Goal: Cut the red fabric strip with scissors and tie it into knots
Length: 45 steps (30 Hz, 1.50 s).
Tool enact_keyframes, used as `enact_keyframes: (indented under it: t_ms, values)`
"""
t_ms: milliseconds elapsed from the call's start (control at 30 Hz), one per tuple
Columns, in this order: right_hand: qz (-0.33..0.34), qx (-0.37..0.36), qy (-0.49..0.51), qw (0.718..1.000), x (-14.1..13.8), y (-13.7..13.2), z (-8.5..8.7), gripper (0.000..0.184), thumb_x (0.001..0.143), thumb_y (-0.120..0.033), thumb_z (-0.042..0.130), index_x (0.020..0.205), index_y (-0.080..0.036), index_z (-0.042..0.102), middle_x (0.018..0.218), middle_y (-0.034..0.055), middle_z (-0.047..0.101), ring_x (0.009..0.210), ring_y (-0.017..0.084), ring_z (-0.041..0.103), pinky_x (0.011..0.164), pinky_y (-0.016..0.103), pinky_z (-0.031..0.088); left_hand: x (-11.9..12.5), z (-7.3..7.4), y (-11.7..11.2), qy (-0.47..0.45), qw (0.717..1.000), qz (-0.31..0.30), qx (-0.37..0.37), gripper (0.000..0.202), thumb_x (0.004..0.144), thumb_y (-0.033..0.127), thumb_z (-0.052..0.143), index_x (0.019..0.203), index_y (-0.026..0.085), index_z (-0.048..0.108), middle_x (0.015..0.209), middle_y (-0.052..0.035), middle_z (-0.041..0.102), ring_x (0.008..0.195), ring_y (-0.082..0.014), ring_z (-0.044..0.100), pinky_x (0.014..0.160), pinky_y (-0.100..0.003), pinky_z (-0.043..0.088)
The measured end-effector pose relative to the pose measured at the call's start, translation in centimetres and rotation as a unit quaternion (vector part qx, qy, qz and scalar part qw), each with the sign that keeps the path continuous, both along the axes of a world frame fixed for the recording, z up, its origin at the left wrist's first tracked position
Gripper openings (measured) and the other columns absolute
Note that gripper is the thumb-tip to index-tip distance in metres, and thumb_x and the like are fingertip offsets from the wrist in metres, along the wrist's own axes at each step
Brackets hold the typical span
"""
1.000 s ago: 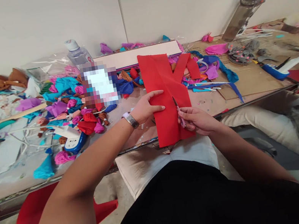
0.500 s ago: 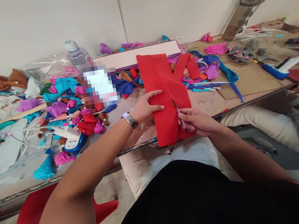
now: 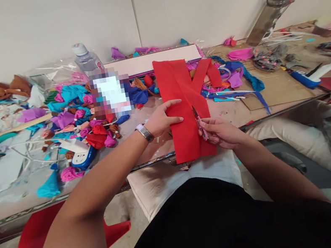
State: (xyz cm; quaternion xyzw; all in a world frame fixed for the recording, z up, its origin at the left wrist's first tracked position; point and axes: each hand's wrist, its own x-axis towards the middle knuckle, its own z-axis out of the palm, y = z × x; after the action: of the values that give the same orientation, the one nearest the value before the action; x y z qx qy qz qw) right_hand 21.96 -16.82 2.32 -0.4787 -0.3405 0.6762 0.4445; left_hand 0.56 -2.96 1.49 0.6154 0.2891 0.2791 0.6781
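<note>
Red cloth (image 3: 185, 105) mid-table, near end overhanging the table (image 3: 151, 152); patch under hands hidden. Matte, lightly creased flat sheet, long axis 12-to-6. Red strip (image 3: 203, 74) at 1 o'clock, join unclear. Scissors (image 3: 197, 118) on cloth, tips toward 11, pinkish handles partly covered by right hand (image 3: 218, 131), fingers curled round them. Left hand (image 3: 162, 118) rests on cloth from 9, thumb and index spread, others unclear. Clear plastic bottle (image 3: 87, 61) at 10, lower part behind pixelation.

A pale wall (image 3: 40, 30) (a thin seam runs down it) backs a long, paint-marked bench (image 3: 224, 108); below are a red chair (image 3: 35, 241) and grey floor (image 3: 120, 211).
</note>
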Motion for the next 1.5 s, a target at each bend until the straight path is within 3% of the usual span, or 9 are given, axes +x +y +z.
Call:
enact_keyframes:
  t_ms: [300,667,900,1500]
  values:
    - [-0.020,0.012,0.007,1.000,-0.4,0.7,-0.5,0.049,0.074,-0.050,0.097,0.083,-0.015,0.065,0.071,-0.0012,0.069,0.037,0.000,0.039,0.036,0.016,0.021,-0.1,0.2,-0.2,0.017,1.000,0.003,0.024,0.084,0.068,0.020,0.089,0.148,0.016,0.063,0.149,-0.0163,0.067,0.135,-0.0340,0.065,0.115,-0.051,0.055]
    - [-0.030,0.005,0.014,0.999,-0.6,0.9,-0.6,0.050,0.070,-0.049,0.099,0.084,-0.016,0.065,0.067,-0.0022,0.069,0.036,0.000,0.038,0.035,0.016,0.020,0.0,0.0,-0.1,-0.001,1.000,0.001,-0.004,0.083,0.068,0.020,0.090,0.147,0.017,0.062,0.145,-0.0162,0.069,0.131,-0.0331,0.068,0.112,-0.051,0.057]
    - [-0.040,0.006,0.017,0.999,-1.0,0.9,-0.7,0.051,0.068,-0.049,0.100,0.083,-0.016,0.065,0.067,-0.0028,0.068,0.035,-0.001,0.037,0.035,0.015,0.021,0.0,-0.1,0.0,0.010,1.000,0.003,0.024,0.081,0.068,0.021,0.090,0.145,0.018,0.065,0.151,-0.0154,0.065,0.138,-0.0343,0.063,0.117,-0.051,0.053]
    - [-0.036,0.011,0.011,0.999,-0.5,1.3,-0.8,0.048,0.073,-0.051,0.097,0.080,-0.015,0.066,0.070,-0.0004,0.069,0.037,0.000,0.038,0.035,0.017,0.020,-0.2,0.8,-0.6,0.048,0.996,-0.015,0.072,0.082,0.073,0.020,0.086,0.150,0.018,0.061,0.147,-0.0152,0.069,0.133,-0.0314,0.068,0.112,-0.048,0.059]
